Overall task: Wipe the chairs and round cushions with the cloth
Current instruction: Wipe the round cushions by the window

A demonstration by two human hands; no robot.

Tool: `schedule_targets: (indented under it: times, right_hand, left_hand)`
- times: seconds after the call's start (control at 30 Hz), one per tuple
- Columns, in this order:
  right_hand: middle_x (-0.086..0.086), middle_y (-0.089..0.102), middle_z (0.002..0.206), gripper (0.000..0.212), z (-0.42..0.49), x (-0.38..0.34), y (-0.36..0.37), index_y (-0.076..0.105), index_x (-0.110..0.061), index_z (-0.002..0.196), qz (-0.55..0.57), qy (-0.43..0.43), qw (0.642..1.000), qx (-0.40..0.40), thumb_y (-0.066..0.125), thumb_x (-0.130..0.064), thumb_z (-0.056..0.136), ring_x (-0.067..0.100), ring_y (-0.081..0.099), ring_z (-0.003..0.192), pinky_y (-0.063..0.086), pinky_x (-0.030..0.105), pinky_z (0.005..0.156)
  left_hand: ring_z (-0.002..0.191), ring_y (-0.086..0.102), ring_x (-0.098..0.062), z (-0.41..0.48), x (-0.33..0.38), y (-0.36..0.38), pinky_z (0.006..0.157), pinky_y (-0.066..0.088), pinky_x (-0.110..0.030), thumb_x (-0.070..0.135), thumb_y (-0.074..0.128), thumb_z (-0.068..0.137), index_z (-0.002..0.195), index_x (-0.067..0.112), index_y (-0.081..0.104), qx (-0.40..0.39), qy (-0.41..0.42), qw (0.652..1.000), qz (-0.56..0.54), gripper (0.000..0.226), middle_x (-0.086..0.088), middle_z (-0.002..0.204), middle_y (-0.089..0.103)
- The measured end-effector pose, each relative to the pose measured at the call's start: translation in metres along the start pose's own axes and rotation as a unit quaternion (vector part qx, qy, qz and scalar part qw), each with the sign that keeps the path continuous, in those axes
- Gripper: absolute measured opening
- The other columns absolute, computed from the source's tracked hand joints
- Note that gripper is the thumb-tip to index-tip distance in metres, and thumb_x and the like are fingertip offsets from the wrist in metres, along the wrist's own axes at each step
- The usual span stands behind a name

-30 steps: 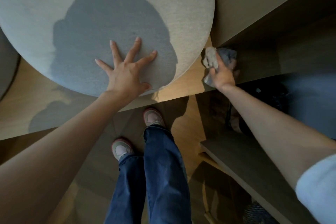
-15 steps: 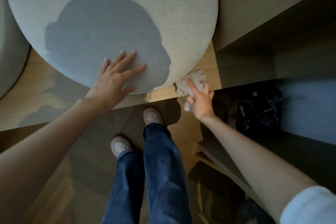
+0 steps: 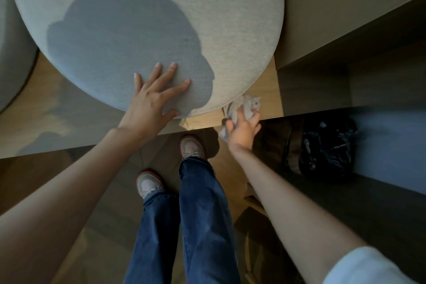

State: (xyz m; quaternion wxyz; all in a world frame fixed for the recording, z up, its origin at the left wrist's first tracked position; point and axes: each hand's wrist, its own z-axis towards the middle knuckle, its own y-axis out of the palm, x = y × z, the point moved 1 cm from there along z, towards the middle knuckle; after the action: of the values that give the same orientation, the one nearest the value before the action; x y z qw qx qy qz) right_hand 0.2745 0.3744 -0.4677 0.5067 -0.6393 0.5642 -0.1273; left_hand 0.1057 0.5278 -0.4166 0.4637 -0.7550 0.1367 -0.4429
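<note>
A large round grey cushion (image 3: 147, 7) fills the upper part of the view and lies on a wooden bench (image 3: 34, 122). My left hand (image 3: 152, 99) presses flat on the cushion's near edge with the fingers spread. My right hand (image 3: 243, 129) grips a crumpled pale cloth (image 3: 246, 104) against the cushion's lower right rim, just above the bench's front edge. Part of the cloth hangs out below my palm.
A second grey cushion (image 3: 13, 53) shows at the left edge. To the right stand dark wooden shelves (image 3: 345, 18) with a black plastic bag (image 3: 327, 145) in a lower compartment. My legs and shoes stand on the wooden floor (image 3: 34, 180) close to the bench.
My right hand carried the cloth from the shelf side down and left to the cushion's lower right rim. My left hand stayed pressed on the cushion, its fingers drawn closer together.
</note>
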Motion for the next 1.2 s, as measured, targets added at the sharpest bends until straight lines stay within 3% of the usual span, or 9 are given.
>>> schedule_targets:
  times: [0.13,0.37,0.47,0.57,0.73,0.83,1.03,1.2]
  right_hand:
    - [0.014,0.018,0.145,0.045,-0.024,-0.009,0.018,0.048,-0.019,0.139,-0.012,0.004,1.0,-0.013,0.056,-0.022,0.094,0.032,0.027,0.123,0.029,0.034,0.103]
    - [0.01,0.016,0.148,0.049,-0.078,-0.04,0.05,0.045,-0.024,0.142,-0.062,-0.072,0.991,-0.09,0.057,-0.024,0.095,0.03,0.026,0.126,0.031,0.031,0.105]
    - [0.01,0.016,0.145,0.059,-0.102,-0.071,0.08,0.033,-0.033,0.148,-0.075,-0.11,0.984,-0.117,0.056,-0.022,0.095,0.029,0.028,0.121,0.033,0.034,0.104]
    - [0.013,0.02,0.143,0.057,-0.113,-0.103,0.103,0.032,-0.029,0.149,-0.105,-0.07,0.988,-0.088,0.053,-0.03,0.095,0.032,0.032,0.119,0.036,0.037,0.101]
    - [0.016,0.017,0.143,0.062,-0.126,-0.146,0.133,0.018,-0.03,0.152,-0.184,-0.137,0.965,-0.125,0.047,-0.039,0.097,0.033,0.033,0.12,0.04,0.041,0.098]
    - [0.016,0.013,0.146,0.061,-0.129,-0.174,0.146,0.016,-0.027,0.152,-0.182,-0.12,0.967,-0.131,0.044,-0.037,0.099,0.035,0.029,0.125,0.039,0.044,0.097]
    - [0.014,0.01,0.149,0.062,-0.13,-0.222,0.168,0.013,-0.029,0.153,-0.237,-0.235,0.92,-0.208,0.043,-0.037,0.1,0.034,0.022,0.13,0.033,0.046,0.106]
    - [0.016,0.014,0.149,0.069,-0.106,-0.269,0.193,0.009,-0.029,0.154,-0.262,-0.329,0.891,-0.172,0.048,-0.029,0.097,0.033,0.025,0.13,0.025,0.04,0.11]
  left_hand:
    - [0.147,0.011,-0.031,-0.01,-0.012,-0.02,0.119,0.011,-0.047,0.003,0.063,0.088,0.142,0.022,0.044,-0.006,-0.008,0.997,-0.075,0.06,-0.007,0.158,0.019]
    - [0.142,0.028,-0.028,-0.085,-0.05,-0.041,0.115,0.026,-0.051,0.002,0.06,0.09,0.144,0.021,0.042,0.047,-0.103,0.988,-0.102,0.059,-0.007,0.155,0.03]
    - [0.144,0.025,-0.027,-0.124,-0.066,-0.047,0.116,0.023,-0.048,0.003,0.06,0.091,0.145,0.023,0.04,0.058,-0.134,0.985,-0.097,0.062,-0.007,0.155,0.029]
    - [0.145,0.02,-0.026,-0.157,-0.083,-0.057,0.117,0.021,-0.045,0.004,0.06,0.091,0.146,0.025,0.037,0.081,-0.169,0.978,-0.089,0.063,-0.007,0.156,0.028]
    - [0.148,0.011,-0.023,-0.192,-0.107,-0.081,0.116,0.015,-0.041,0.007,0.055,0.094,0.148,0.026,0.033,0.115,-0.219,0.966,-0.079,0.062,-0.003,0.158,0.02]
    - [0.148,0.004,-0.021,-0.204,-0.125,-0.097,0.117,0.013,-0.042,0.01,0.052,0.096,0.15,0.026,0.029,0.133,-0.243,0.958,-0.07,0.061,-0.001,0.16,0.013]
    - [0.148,-0.001,-0.024,-0.219,-0.165,-0.121,0.12,0.011,-0.047,0.014,0.051,0.097,0.152,0.025,0.024,0.128,-0.286,0.948,-0.063,0.062,-0.004,0.161,0.009]
    - [0.148,-0.008,-0.028,-0.218,-0.204,-0.128,0.118,0.004,-0.051,0.023,0.05,0.098,0.152,0.03,0.02,0.124,-0.34,0.931,-0.037,0.062,-0.003,0.162,0.002]
